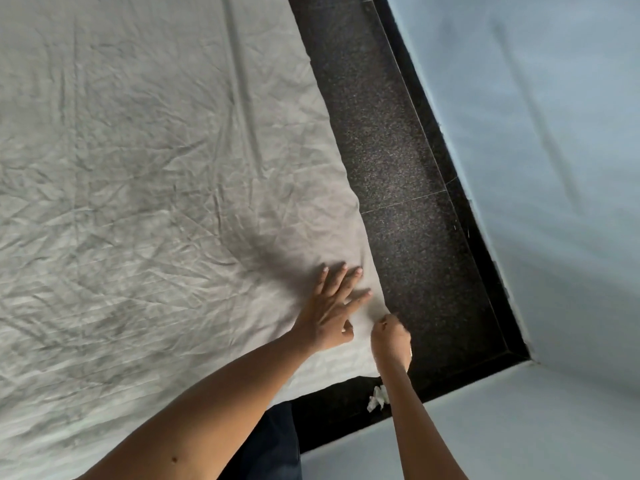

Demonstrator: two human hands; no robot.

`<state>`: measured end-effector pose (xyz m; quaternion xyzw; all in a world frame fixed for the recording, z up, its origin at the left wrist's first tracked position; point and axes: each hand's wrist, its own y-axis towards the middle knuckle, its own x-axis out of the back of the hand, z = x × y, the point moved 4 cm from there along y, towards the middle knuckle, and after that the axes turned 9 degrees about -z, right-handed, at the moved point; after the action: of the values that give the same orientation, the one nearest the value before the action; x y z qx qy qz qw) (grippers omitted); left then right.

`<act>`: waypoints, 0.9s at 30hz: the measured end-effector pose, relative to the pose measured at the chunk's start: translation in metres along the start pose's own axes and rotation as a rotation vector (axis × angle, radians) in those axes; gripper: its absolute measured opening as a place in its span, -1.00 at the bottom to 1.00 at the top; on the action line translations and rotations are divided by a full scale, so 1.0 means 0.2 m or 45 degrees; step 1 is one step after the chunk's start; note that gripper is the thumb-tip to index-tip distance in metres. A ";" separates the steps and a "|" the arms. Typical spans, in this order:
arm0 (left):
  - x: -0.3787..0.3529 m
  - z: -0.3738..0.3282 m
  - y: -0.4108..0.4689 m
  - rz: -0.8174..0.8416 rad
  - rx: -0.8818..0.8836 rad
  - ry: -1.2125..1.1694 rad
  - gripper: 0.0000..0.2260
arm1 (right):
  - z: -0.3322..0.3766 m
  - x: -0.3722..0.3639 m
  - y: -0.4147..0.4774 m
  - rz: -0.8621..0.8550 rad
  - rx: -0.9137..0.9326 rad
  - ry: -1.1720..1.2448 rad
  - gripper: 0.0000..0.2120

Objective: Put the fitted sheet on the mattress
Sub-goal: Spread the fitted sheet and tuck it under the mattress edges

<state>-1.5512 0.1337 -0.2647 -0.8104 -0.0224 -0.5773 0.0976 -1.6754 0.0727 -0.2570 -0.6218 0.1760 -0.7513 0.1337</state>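
A wrinkled off-white fitted sheet covers the mattress, which fills the left and centre of the head view; the mattress itself is hidden under it. My left hand lies flat with straight spread fingers, pressing the sheet near the bed's near right corner. My right hand is curled at the corner's edge, its fingers gripping the sheet's side where it drops toward the floor. What the fingertips hold below the edge is hidden.
A strip of dark speckled floor runs along the bed's right side, bounded by a black skirting and pale blue walls. A small crumpled white scrap lies on the floor by the corner. Dark trousers show at the bottom.
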 end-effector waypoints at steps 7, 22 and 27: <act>-0.06 -0.07 0.01 -0.016 -0.118 0.110 -0.33 | -0.17 0.06 0.04 -0.102 0.231 -0.391 -0.76; -0.02 0.17 -0.13 -0.151 -0.010 0.159 -0.46 | 0.24 0.00 -0.05 -0.391 0.637 -0.306 -0.75; 0.00 0.27 -0.24 -0.139 0.055 0.153 -0.41 | 0.46 -0.09 -0.16 -0.286 0.992 -0.392 -0.69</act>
<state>-1.5088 0.1901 -0.2760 -0.7695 -0.0731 -0.6288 0.0844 -1.5804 0.1010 -0.2442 -0.6450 -0.2114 -0.6700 0.3005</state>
